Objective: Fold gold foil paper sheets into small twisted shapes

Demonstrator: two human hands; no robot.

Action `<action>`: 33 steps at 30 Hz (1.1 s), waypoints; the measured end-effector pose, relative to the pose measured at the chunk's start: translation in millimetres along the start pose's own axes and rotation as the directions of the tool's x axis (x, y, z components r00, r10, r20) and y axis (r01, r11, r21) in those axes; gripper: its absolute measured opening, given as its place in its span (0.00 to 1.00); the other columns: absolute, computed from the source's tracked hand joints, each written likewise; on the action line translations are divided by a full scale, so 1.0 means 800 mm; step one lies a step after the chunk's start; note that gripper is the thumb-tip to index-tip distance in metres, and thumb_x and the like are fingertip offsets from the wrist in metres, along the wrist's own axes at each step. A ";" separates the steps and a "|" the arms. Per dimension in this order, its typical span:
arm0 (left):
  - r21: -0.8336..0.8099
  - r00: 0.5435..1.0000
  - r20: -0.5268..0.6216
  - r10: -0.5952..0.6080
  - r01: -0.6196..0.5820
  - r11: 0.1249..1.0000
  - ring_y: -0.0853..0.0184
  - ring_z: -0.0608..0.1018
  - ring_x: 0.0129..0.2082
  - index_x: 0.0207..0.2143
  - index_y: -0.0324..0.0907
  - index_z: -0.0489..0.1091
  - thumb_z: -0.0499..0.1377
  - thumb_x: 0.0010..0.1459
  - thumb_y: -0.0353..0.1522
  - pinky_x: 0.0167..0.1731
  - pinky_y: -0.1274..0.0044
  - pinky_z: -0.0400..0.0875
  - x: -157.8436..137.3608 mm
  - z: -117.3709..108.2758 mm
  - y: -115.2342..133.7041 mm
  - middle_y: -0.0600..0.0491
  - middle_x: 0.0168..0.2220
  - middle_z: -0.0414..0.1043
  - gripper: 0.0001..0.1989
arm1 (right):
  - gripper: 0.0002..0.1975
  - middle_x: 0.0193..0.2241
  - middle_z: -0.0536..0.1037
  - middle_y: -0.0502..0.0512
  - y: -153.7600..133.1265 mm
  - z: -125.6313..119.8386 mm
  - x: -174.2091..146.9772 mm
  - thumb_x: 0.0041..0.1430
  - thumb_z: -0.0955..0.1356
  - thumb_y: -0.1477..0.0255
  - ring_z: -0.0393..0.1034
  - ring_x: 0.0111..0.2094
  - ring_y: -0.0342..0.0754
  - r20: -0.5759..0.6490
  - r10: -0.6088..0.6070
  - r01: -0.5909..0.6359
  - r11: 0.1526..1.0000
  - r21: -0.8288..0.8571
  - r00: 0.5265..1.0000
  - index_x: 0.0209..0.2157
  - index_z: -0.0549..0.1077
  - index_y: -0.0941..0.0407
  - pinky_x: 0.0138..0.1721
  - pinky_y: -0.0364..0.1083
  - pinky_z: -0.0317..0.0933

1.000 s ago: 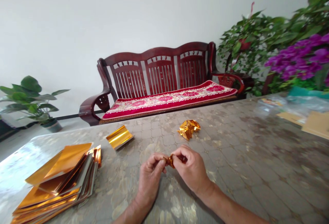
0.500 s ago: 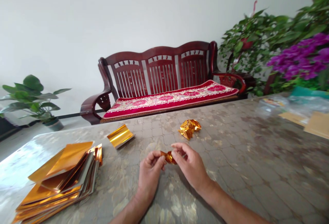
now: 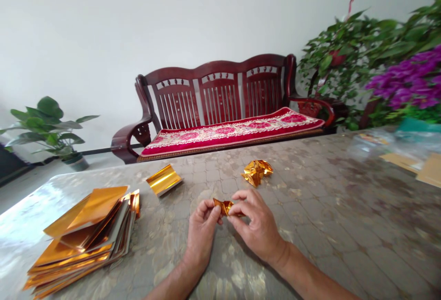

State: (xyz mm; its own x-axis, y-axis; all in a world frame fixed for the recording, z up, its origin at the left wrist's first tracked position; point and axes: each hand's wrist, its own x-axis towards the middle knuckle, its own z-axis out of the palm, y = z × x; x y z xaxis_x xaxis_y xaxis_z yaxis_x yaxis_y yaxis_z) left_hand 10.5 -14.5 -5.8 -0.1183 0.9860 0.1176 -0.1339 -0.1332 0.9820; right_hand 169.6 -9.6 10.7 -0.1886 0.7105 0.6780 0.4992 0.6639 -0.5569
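A small folded piece of gold foil paper [image 3: 224,206] is held between my two hands above the table. My left hand [image 3: 203,222] pinches its left end between thumb and fingers. My right hand [image 3: 257,222] grips the other end, with thumb and index finger on it and hiding part of it. Just beyond my hands lies a crumpled gold foil piece [image 3: 257,172]. A curved sheet of gold foil paper [image 3: 164,180] rests to the left of them. Farther left is a messy stack of gold foil paper [image 3: 79,245].
The patterned table [image 3: 327,226] stretches out around my hands. Plastic bags [image 3: 372,144] and brown cardboard [image 3: 430,170] lie at its right edge. Behind it stands a dark wooden bench [image 3: 220,93] with a red cover. Plants [image 3: 48,130] flank the bench.
My right thumb and fingers have shifted on the foil piece, and more of its middle shows. The view has swung slightly left; the other things lie as before.
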 end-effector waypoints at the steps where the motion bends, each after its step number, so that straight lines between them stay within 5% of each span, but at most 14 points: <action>1: 0.004 1.000 0.002 0.000 0.000 1.000 0.73 0.69 0.25 0.30 0.40 0.69 0.63 0.55 0.39 0.29 0.81 0.66 -0.001 0.001 0.000 0.59 0.24 0.69 0.11 | 0.05 0.40 0.73 0.55 0.000 0.000 0.000 0.56 0.70 0.78 0.68 0.43 0.50 0.004 -0.008 0.008 1.000 -0.006 1.000 0.30 0.74 0.53 0.45 0.50 0.62; 9: -0.004 1.000 -0.024 0.001 -0.001 1.000 0.73 0.69 0.24 0.30 0.40 0.68 0.64 0.54 0.38 0.28 0.82 0.65 -0.001 0.001 -0.001 0.59 0.23 0.69 0.11 | 0.06 0.43 0.73 0.54 0.005 -0.004 0.001 0.57 0.71 0.75 0.68 0.45 0.51 0.013 -0.063 0.063 0.998 0.015 0.998 0.36 0.76 0.50 0.47 0.51 0.61; 13: -0.067 0.996 -0.088 0.017 -0.023 0.997 0.75 0.65 0.22 0.31 0.41 0.67 0.63 0.55 0.39 0.25 0.83 0.62 0.005 -0.003 -0.004 0.61 0.23 0.65 0.12 | 0.20 0.42 0.75 0.54 0.013 0.000 -0.006 0.49 0.73 0.76 0.70 0.40 0.50 -0.032 0.162 -0.156 0.977 0.148 0.986 0.45 0.73 0.52 0.41 0.47 0.65; 16: -0.095 0.996 -0.085 0.008 -0.016 0.995 0.76 0.64 0.22 0.32 0.41 0.66 0.63 0.56 0.39 0.24 0.84 0.60 0.007 -0.002 -0.007 0.61 0.23 0.64 0.12 | 0.13 0.35 0.77 0.52 0.016 0.007 -0.009 0.51 0.71 0.74 0.71 0.30 0.46 0.031 0.372 -0.365 0.887 0.283 0.928 0.41 0.74 0.54 0.32 0.43 0.65; 19: -0.060 0.999 -0.041 -0.003 0.001 0.998 0.75 0.65 0.22 0.31 0.41 0.66 0.62 0.56 0.38 0.24 0.83 0.61 0.004 0.000 -0.009 0.61 0.23 0.65 0.11 | 0.06 0.30 0.79 0.51 0.016 0.012 -0.008 0.54 0.70 0.71 0.73 0.31 0.46 0.118 0.437 -0.448 0.815 0.368 0.892 0.35 0.76 0.55 0.34 0.43 0.66; 24: 0.162 0.994 -0.016 0.106 -0.102 0.981 0.71 0.72 0.27 0.32 0.41 0.70 0.61 0.57 0.35 0.29 0.80 0.66 0.001 -0.005 -0.008 0.57 0.27 0.73 0.06 | 0.04 0.29 0.80 0.51 0.017 0.013 -0.007 0.55 0.70 0.70 0.73 0.31 0.46 0.091 0.425 -0.426 0.821 0.379 0.901 0.32 0.78 0.55 0.34 0.43 0.65; 28: 0.405 0.964 0.018 0.265 -0.249 0.880 0.69 0.74 0.31 0.32 0.42 0.73 0.60 0.59 0.32 0.34 0.78 0.66 0.002 -0.012 0.000 0.56 0.30 0.74 0.04 | 0.04 0.29 0.78 0.51 0.018 0.012 -0.010 0.56 0.70 0.71 0.73 0.31 0.46 0.068 0.359 -0.361 0.870 0.336 0.931 0.32 0.79 0.54 0.35 0.42 0.64; 33: 0.454 0.952 0.060 0.301 -0.295 0.841 0.69 0.73 0.29 0.30 0.42 0.73 0.59 0.60 0.32 0.32 0.79 0.66 0.000 -0.012 0.005 0.56 0.28 0.72 0.06 | 0.04 0.28 0.77 0.51 0.017 0.009 -0.012 0.57 0.70 0.72 0.72 0.30 0.45 0.053 0.300 -0.301 0.902 0.309 0.952 0.31 0.79 0.54 0.34 0.42 0.64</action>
State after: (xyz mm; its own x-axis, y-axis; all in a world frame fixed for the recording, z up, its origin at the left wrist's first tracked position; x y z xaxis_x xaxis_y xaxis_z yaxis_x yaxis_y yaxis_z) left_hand 0.6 -16.2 -3.0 -0.0934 0.9043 0.4166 0.3691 -0.3571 0.8580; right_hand 172.1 -5.4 -6.9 -0.0748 0.8883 0.4531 0.2460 0.4568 -0.8549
